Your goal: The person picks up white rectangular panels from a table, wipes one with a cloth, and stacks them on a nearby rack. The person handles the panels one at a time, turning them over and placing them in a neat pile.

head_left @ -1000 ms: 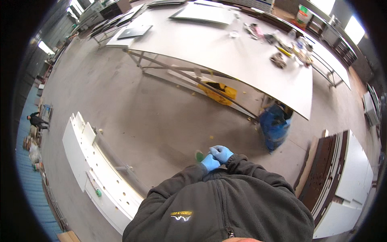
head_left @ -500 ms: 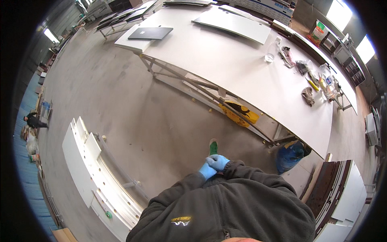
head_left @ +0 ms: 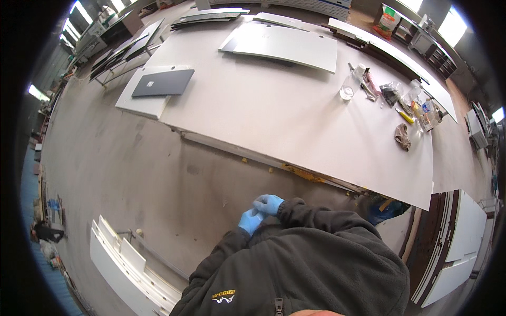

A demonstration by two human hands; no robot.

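My left hand and my right hand, both in light blue gloves, are held together in front of my body. The fingers of the right one are closed over the fingertips of the left, whose own fingers are largely covered. No tool or part shows between them. Beyond the hands lies a large white-topped table. It carries a dark grey panel at its left end and a white panel farther back.
Toward the table's right are a clear bottle, a yellow-handled tool and a crumpled brown cloth. White boards stand at my lower left, stacked brown and white panels at my right. A blue bag sits beneath the table.
My joined hands have shifted slightly left, and the right hand's grip on the left has changed. With the view moved, more of the table top shows and my green shoe is out of sight.
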